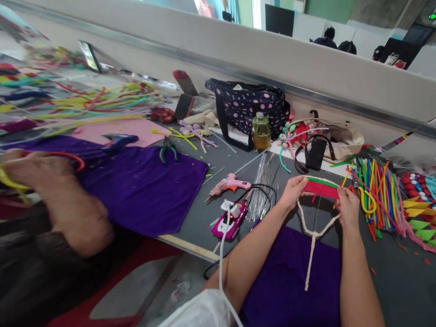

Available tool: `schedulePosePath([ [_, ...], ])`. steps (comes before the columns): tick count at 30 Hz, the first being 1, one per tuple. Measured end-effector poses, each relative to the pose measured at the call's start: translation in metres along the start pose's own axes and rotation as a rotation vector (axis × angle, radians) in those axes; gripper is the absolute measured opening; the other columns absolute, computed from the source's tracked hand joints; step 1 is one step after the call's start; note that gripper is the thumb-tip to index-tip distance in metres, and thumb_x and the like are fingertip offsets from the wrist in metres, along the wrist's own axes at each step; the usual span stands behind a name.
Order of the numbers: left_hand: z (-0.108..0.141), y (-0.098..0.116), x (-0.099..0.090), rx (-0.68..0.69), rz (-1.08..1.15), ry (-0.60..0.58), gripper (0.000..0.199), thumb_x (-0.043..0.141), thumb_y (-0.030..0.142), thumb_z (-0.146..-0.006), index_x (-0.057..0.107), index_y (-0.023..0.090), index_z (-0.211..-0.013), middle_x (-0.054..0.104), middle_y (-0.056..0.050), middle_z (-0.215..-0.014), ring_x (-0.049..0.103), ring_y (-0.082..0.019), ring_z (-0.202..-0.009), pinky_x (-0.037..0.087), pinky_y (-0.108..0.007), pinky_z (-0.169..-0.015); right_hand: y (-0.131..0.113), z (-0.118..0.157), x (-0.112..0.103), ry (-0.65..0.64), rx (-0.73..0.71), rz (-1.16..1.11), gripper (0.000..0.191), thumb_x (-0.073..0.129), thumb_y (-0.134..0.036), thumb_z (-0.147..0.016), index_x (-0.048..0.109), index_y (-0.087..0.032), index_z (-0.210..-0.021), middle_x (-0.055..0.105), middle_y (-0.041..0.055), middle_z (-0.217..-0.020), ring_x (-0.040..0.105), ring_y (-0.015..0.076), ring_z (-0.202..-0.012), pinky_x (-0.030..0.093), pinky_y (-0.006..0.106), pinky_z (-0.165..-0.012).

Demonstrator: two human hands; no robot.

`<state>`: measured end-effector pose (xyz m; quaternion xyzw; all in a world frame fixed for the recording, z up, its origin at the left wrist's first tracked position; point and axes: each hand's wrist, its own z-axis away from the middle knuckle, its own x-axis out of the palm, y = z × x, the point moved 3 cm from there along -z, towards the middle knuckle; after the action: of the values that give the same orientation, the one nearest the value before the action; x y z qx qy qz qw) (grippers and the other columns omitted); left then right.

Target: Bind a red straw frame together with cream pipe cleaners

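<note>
Both my hands hold a small fan-shaped piece (pixel 321 187) made of red pipe cleaners with a green and cream edge. My left hand (pixel 293 190) grips its left end, my right hand (pixel 347 206) its right end. A cream twisted stem (pixel 312 245) hangs from the piece over a purple cloth (pixel 289 281) in front of me. A bundle of coloured pipe cleaners (pixel 374 193) lies just right of my right hand.
A pink glue gun (pixel 230 184), a pink power strip (pixel 231 220) and thin wires (pixel 264 190) lie left of my hands. A dotted bag (pixel 248 106), a bottle (pixel 261 131) and a beige bag (pixel 340 141) stand behind. Another person's arm (pixel 57 195) works at the left over a second purple cloth (pixel 143 181).
</note>
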<state>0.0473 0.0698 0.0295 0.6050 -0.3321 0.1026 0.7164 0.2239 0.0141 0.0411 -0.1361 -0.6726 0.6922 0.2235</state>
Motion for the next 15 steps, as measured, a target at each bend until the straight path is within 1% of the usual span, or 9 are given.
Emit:
schedulePosePath([
  [4, -0.002, 0.0, -0.005, -0.04, 0.034, -0.001, 0.04, 0.072, 0.04, -0.074, 0.065, 0.007, -0.096, 0.072, -0.011, -0.08, 0.068, -0.018, -0.064, 0.058, -0.03, -0.062, 0.002, 0.0, 0.003, -0.007, -0.014, 0.002, 0.04, 0.074, -0.053, -0.065, 0.052, -0.019, -0.068, 0.035, -0.0113, -0.043, 0.032, 0.003, -0.034, 0.024, 0.014, -0.032],
  [7, -0.002, -0.004, -0.007, -0.086, 0.044, 0.012, 0.04, 0.072, 0.042, -0.073, 0.064, 0.009, -0.093, 0.072, -0.011, -0.078, 0.067, -0.017, -0.062, 0.058, -0.029, -0.06, 0.006, -0.001, 0.004, -0.009, -0.001, -0.027, 0.042, 0.071, -0.057, -0.067, 0.051, -0.02, -0.068, 0.034, -0.0119, -0.043, 0.03, 0.0026, -0.033, 0.024, 0.014, -0.032],
  [11, -0.002, -0.006, -0.009, -0.072, 0.009, 0.086, 0.043, 0.075, 0.046, -0.068, 0.064, 0.008, -0.086, 0.071, -0.009, -0.071, 0.065, -0.015, -0.057, 0.055, -0.027, -0.057, 0.011, -0.002, 0.005, 0.0, 0.027, -0.046, 0.042, 0.069, -0.058, -0.069, 0.05, -0.02, -0.067, 0.033, -0.0118, -0.043, 0.032, 0.0029, -0.033, 0.027, 0.014, -0.032],
  [15, -0.001, -0.006, -0.015, -0.061, 0.033, 0.166, 0.046, 0.077, 0.048, -0.064, 0.065, 0.008, -0.086, 0.07, -0.007, -0.069, 0.063, -0.014, -0.054, 0.054, -0.026, -0.055, 0.014, -0.001, 0.007, -0.034, 0.027, -0.074, 0.04, 0.073, -0.054, -0.068, 0.053, -0.019, -0.067, 0.036, -0.011, -0.044, 0.032, 0.0028, -0.034, 0.027, 0.014, -0.033],
])
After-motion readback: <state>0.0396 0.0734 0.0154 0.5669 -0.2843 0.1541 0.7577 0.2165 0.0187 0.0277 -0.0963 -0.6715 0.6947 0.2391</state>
